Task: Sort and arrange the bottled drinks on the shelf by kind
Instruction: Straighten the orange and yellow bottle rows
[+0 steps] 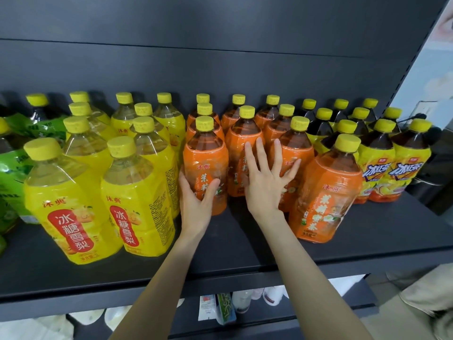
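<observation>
**Now the stray jasmine tea bottle stands to the right of both hands**

We have the left hand wrapped round the front jasmine tea bottle of the left orange row. Its thumb lies across the label and its fingers are out of sight behind. The right hand is wide, with fingers straight and fanned against the labels of the middle-row bottle and the right-row bottle; it holds nothing. All three bottles stand upright on the shelf, caps up.

As we judge it, the coming move turns on the forward jasmine tea bottle. It stands upright, nearer the shelf edge than the rest of its kind. It is to the right of the right hand, just beside the right-row bottle, and in front of some of the dark iced tea bottles. The right hand is the nearer one; the left would have to cross over. We would reach rightward and a little toward ourselves, then take the bottle round its body from the side.

Left of the orange block stand the yellow pear drink bottles; we cannot tell whether they touch the gripped bottle or only stand beside it. The green-labelled bottles are cut off at the left edge. Back-row bottles show only caps and shoulders, so their labels stay unread. Whether the right palm touches anything, or only the fingers do, is hard to make out.
</observation>
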